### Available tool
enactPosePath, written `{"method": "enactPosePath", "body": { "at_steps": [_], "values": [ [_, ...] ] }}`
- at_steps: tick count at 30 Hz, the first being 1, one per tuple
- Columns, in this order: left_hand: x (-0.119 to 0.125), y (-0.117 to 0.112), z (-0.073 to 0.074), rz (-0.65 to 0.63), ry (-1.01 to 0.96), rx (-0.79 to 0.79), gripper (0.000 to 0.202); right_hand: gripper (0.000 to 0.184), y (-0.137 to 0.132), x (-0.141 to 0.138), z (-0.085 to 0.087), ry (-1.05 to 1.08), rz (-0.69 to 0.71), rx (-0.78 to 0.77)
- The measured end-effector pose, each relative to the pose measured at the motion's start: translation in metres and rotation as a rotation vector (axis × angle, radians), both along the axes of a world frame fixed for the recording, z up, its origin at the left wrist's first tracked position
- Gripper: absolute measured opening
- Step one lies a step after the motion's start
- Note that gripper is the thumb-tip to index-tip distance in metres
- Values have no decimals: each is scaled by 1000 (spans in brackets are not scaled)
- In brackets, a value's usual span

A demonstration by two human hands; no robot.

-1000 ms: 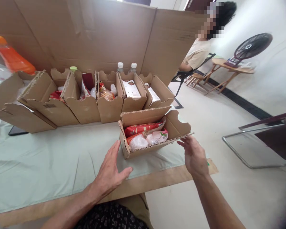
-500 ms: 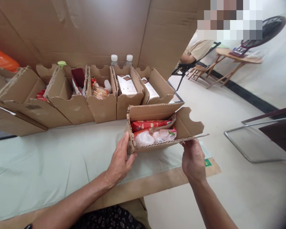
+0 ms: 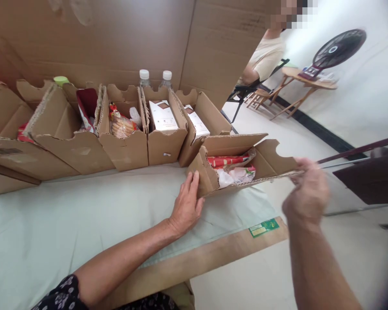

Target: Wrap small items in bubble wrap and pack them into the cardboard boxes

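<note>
A small open cardboard box (image 3: 210, 174) holds a red packet (image 3: 228, 160) and clear-wrapped snacks (image 3: 236, 174). It hangs tilted at the table's right end, partly past the edge. My left hand (image 3: 188, 206) presses against the box's left end, fingers closed on the corner. My right hand (image 3: 308, 193) pinches the box's right flap, lifted above the floor.
A row of several open cardboard boxes (image 3: 126, 144) with snack packs lines the back of the cloth-covered table (image 3: 84, 224). Two bottles (image 3: 155, 79) stand behind them before a tall cardboard wall (image 3: 132, 38). A seated person (image 3: 265, 56), a fan (image 3: 338, 47) and a metal chair frame (image 3: 358, 168) are at right.
Both hands closed on the small box, then carried it to the right and up off the table's end. The view has shifted right.
</note>
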State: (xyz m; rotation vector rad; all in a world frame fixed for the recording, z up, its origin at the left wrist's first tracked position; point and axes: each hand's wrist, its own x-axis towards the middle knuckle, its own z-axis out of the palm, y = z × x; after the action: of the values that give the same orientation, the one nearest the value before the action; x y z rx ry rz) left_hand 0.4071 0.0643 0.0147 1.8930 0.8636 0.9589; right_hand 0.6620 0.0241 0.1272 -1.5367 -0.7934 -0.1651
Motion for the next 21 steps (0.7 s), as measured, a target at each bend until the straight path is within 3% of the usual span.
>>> {"method": "enactPosePath", "body": {
  "at_steps": [2,3,5,7,9,10,12,14,18,19,21],
  "values": [
    [7,0,4,5,-6,-36,79,46,4,-1,41,-216,10,5],
    [10,0,6,8,-8,-58,78,43,10,-4,62,-311,106,-113],
    [13,-3,9,8,-4,-100,78,36,29,-16,95,-474,478,-631],
    [13,-8,11,-4,5,-134,80,35,55,-34,111,-630,837,-1167],
    [7,-13,12,-29,21,-160,82,32,80,-52,109,-763,992,-1491],
    [3,-15,13,-45,31,-171,83,30,90,-59,104,-817,1007,-1569],
    [-11,-18,16,-74,47,-188,80,22,101,-68,95,-899,988,-1600],
    [-28,-19,24,-81,57,-196,70,19,96,-66,96,-945,938,-1534],
    [-64,-15,49,-36,36,-176,50,22,64,-46,131,-844,673,-1208],
    [-70,-14,55,-17,26,-152,47,24,58,-43,139,-799,650,-1172],
    [-78,-13,64,22,5,-72,43,24,54,-46,147,-751,704,-1255]
  ]
}}
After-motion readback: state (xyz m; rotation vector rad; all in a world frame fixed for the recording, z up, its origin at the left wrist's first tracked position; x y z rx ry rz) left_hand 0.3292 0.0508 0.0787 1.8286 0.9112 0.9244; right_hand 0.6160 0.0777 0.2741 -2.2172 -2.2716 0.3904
